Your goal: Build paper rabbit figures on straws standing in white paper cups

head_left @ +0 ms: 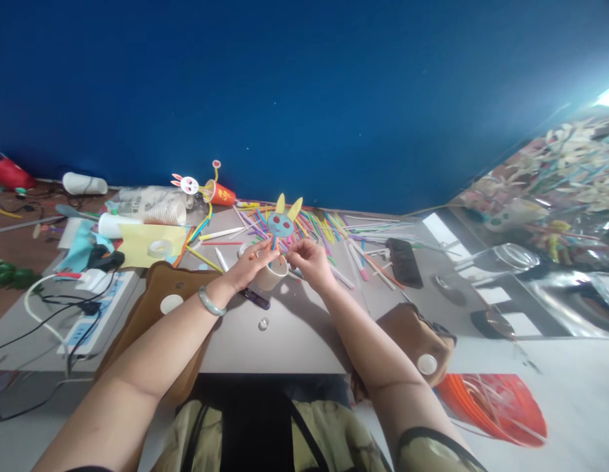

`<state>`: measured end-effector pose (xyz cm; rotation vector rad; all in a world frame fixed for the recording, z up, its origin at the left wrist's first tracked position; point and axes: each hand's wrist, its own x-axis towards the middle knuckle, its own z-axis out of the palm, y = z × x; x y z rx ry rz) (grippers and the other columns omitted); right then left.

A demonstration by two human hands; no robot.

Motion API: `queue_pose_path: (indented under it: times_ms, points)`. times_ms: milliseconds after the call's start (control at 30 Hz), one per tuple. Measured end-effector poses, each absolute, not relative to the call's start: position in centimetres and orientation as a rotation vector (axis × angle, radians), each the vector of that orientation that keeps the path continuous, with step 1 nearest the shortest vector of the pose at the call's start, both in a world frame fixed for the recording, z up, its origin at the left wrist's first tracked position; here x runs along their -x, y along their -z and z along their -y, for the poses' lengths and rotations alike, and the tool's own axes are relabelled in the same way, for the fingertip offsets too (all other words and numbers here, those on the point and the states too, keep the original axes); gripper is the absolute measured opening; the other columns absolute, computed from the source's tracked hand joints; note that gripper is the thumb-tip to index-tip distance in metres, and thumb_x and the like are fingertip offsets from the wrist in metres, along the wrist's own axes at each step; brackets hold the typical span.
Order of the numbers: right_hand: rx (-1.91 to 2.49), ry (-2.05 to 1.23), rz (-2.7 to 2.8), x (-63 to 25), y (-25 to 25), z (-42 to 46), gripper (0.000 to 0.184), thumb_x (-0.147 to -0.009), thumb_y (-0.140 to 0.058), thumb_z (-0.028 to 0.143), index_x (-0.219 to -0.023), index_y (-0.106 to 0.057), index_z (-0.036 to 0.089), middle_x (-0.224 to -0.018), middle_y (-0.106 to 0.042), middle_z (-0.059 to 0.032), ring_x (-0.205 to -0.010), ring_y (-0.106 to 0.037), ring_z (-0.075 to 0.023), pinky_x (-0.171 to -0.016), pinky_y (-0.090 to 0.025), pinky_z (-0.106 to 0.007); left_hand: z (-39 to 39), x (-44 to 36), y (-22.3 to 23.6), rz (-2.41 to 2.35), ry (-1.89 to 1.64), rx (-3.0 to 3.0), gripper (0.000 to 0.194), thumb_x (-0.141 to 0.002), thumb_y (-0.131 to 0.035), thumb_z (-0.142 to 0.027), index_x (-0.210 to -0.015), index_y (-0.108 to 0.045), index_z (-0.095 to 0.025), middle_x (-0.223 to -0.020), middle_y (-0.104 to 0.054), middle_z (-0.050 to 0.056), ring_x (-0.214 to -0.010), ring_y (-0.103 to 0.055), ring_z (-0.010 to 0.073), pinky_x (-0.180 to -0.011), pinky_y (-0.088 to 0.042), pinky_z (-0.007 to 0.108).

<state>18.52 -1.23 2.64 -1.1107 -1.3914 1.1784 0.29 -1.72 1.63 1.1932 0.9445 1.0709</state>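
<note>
At the middle of the table my left hand [252,263] closes its fingers round the stem just below a blue paper rabbit head [280,225] with yellow ears and red eyes. Under the head, the orange stem runs down into a white paper cup [271,278]. My right hand [310,259] is pinched at the right of the cup's rim; what its fingertips hold is too small to make out. A dark purple pen-like tool [255,299] lies below the cup. Nearer me is a small clear round piece [263,323].
Many coloured pipe cleaners [328,226] spread behind my hands. A red cup with a white rabbit [220,193] lies at the back left. Left are a power strip [95,321] and tape roll [160,248]; right, a black box [404,262] and clear bottle [505,257].
</note>
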Motion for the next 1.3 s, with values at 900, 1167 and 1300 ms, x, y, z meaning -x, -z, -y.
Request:
queue_pose_path:
  times_ms: [900,1167,1300]
  points:
    - [1.097,-1.504,1.263,-18.9,-1.3,0.3,0.048,-0.062,-0.091,0.061,-0.077,-0.07,0.021,-0.06,-0.059,0.0039,-0.057,-0.048,-0.0103,-0.055,-0.036,-0.025,1.1,-0.1,-1.4,-0.836,-1.177,-1.078,0.035,-0.076,-0.079,-0.046,-0.095,-0.07,-0.018,-0.087,-0.071,0.001,-0.075,-0.063,0.0154,-0.074,-0.048,0.028]
    - [1.143,-1.325,1.328,-18.6,-1.2,0.6,0.044,-0.066,-0.09,0.059,-0.074,-0.07,0.02,-0.06,-0.062,0.0021,-0.056,-0.049,-0.0114,-0.056,-0.038,-0.027,1.2,-0.8,-0.7,-0.951,-1.153,-1.365,0.02,-0.074,-0.075,-0.035,-0.086,-0.069,-0.019,-0.084,-0.069,0.002,-0.084,-0.062,0.0195,-0.082,-0.047,0.032]
    - [1.137,-1.29,1.365,-18.5,-1.3,0.7,0.043,-0.067,-0.089,0.058,-0.077,-0.071,0.021,-0.065,-0.066,0.0008,-0.059,-0.054,-0.0132,-0.059,-0.042,-0.028,1.2,-0.7,-0.3,-0.939,-1.169,-1.408,0.017,-0.076,-0.077,-0.032,-0.08,-0.067,-0.019,-0.078,-0.065,0.0,-0.079,-0.059,0.018,-0.081,-0.046,0.031]
